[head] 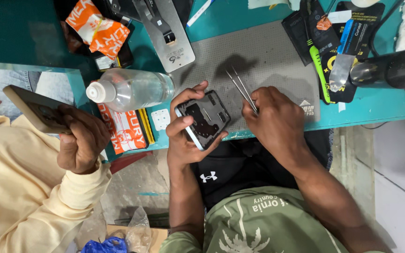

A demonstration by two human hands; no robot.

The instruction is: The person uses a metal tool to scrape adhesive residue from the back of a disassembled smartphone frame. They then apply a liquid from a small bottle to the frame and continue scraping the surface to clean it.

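Observation:
My left hand (183,138) grips an opened phone (204,119) with its back cover off, dark inner parts facing up, tilted over the table's near edge. My right hand (275,119) sits just right of the phone and holds metal tweezers (240,86). The tweezers' tips point up and away over the grey work mat (268,51), clear of the phone. My thumb rests on the phone's left side.
A clear plastic bottle (132,89) lies left of the phone over an orange package (125,133). Another person's hand (83,138) in a cream sleeve holds a phone (33,108) at left. A metal plate (167,35), dark battery packs (333,42) and a black bottle (390,69) lie behind.

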